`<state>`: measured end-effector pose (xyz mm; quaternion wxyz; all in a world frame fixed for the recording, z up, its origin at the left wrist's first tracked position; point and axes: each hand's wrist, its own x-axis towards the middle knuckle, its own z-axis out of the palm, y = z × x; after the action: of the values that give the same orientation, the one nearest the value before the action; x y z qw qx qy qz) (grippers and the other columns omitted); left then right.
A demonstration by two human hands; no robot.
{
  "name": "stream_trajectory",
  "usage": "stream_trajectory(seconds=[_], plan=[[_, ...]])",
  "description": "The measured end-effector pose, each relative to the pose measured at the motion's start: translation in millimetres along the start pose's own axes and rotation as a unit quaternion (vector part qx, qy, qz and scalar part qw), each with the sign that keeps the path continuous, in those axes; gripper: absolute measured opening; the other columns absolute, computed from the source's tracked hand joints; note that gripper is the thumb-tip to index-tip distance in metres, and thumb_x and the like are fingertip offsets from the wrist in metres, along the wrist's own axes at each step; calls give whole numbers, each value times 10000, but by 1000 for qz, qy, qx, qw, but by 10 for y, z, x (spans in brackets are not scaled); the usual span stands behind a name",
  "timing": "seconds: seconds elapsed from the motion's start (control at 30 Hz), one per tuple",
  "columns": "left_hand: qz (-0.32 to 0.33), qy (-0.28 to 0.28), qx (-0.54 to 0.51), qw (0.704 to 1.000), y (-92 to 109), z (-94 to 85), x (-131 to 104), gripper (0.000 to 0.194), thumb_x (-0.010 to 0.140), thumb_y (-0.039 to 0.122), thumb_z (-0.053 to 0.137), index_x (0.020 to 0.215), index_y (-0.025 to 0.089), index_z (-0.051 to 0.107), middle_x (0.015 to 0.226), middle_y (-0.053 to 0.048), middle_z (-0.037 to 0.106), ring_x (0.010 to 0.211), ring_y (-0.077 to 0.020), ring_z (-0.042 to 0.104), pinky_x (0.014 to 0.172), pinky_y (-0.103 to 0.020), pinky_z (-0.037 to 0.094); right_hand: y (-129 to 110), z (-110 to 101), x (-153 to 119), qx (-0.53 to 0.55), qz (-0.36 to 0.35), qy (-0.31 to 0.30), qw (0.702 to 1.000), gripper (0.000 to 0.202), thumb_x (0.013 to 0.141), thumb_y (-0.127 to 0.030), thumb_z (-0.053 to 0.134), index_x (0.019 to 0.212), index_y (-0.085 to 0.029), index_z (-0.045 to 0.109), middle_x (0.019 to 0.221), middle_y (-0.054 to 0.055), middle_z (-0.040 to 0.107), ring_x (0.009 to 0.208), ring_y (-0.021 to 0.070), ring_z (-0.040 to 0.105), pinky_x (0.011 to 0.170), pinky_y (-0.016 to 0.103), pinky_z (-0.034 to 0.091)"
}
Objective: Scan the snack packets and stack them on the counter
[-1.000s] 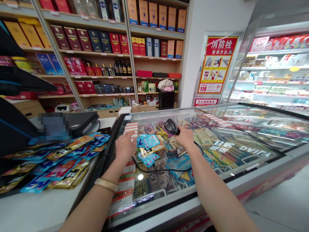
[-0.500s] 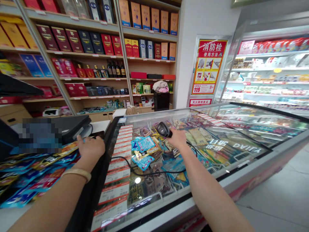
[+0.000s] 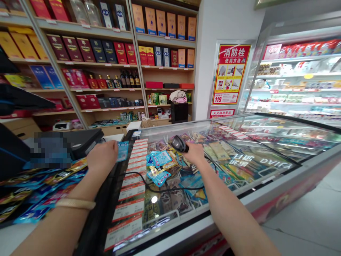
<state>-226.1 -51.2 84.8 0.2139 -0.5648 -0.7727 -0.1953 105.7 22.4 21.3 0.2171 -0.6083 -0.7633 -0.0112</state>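
My left hand point(image 3: 103, 156), a bracelet on its wrist, is closed on a light-blue snack packet point(image 3: 123, 151) at the left edge of the freezer. The packet sticks out past the fingers to the right. My right hand point(image 3: 195, 153) grips a black barcode scanner point(image 3: 179, 143) above the freezer's glass lid, its head pointing left. Below the scanner, several blue packets point(image 3: 160, 159) and a gold-and-black one lie in a loose pile on the glass. The scanner's black cable point(image 3: 170, 191) loops across the lid.
Many glossy snack packets point(image 3: 39, 195) are heaped on the counter at left, beside a dark machine point(image 3: 86, 140). The chest freezer point(image 3: 266, 183) runs to the right, with price labels point(image 3: 130, 202) along its left side. Shelves of boxes point(image 3: 99, 60) stand behind.
My left hand has lifted and shifted slightly right, and a blue snack packet now shows in its fingers. The right hand and scanner stay nearly in place.
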Motion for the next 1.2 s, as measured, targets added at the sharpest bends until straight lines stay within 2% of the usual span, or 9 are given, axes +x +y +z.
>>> stream_trajectory(seconds=[0.07,0.13,0.2,0.27,0.37,0.47,0.63,0.87,1.2], plan=[[-81,50,-149,984,76,33,-65,366,891,379,404,814,170,695,766,-153,696,818,-335,677,741,-455,523,-15,-13,-10,10,-4,5,1000,280,835,-385,634,1069,-246,702,979,81,773,1000,273,706,854,334,437],[-167,65,-320,931,172,147,-161,311,853,385,454,790,178,678,646,-89,653,714,-286,675,697,-415,547,-32,-21,-22,23,-8,8,1000,298,834,-402,639,1080,-246,702,1001,84,772,1006,272,703,851,331,438],[-233,56,-450,860,271,297,-269,275,824,372,472,819,171,660,593,-43,623,621,-247,671,633,-382,570,-47,-17,-31,36,-20,11,999,315,827,-415,646,1088,-250,705,1018,80,771,1002,270,702,848,330,441],[-264,50,-542,796,350,431,-367,251,790,356,508,869,160,643,616,-25,632,586,-222,681,608,-365,593,-60,-1,-37,47,-38,12,998,333,813,-408,658,1106,-257,706,1015,69,773,985,263,705,839,322,444],[-265,43,-628,731,400,540,-472,253,735,345,595,902,157,627,672,-19,659,626,-219,713,651,-380,627,-82,28,-47,58,-81,7,995,322,797,-401,677,1082,-258,717,975,54,777,933,251,710,815,307,443],[-258,30,-647,717,405,554,-530,266,731,343,621,920,155,626,679,-26,675,681,-236,733,721,-415,639,-127,34,-73,75,-144,-2,987,272,791,-398,692,1010,-243,734,914,45,777,899,240,711,794,292,433],[-245,22,-652,718,453,523,-596,271,709,306,660,919,136,649,761,-58,722,730,-227,744,824,-420,625,-237,-19,-140,102,-208,-12,973,313,782,-312,695,1086,-245,730,926,39,782,906,229,714,778,278,419],[-212,-3,-625,751,529,511,-655,290,736,313,645,954,127,689,853,-82,751,777,-236,751,815,-396,626,-281,-30,-164,90,-215,-33,972,321,780,-301,701,1092,-239,733,927,42,780,909,225,709,769,268,413],[-220,4,-637,739,545,506,-658,240,725,273,671,917,131,696,799,-66,744,732,-228,746,791,-396,627,-276,20,-153,93,-214,-27,972,256,778,-317,713,1017,-227,738,906,44,783,876,221,715,713,253,397]])
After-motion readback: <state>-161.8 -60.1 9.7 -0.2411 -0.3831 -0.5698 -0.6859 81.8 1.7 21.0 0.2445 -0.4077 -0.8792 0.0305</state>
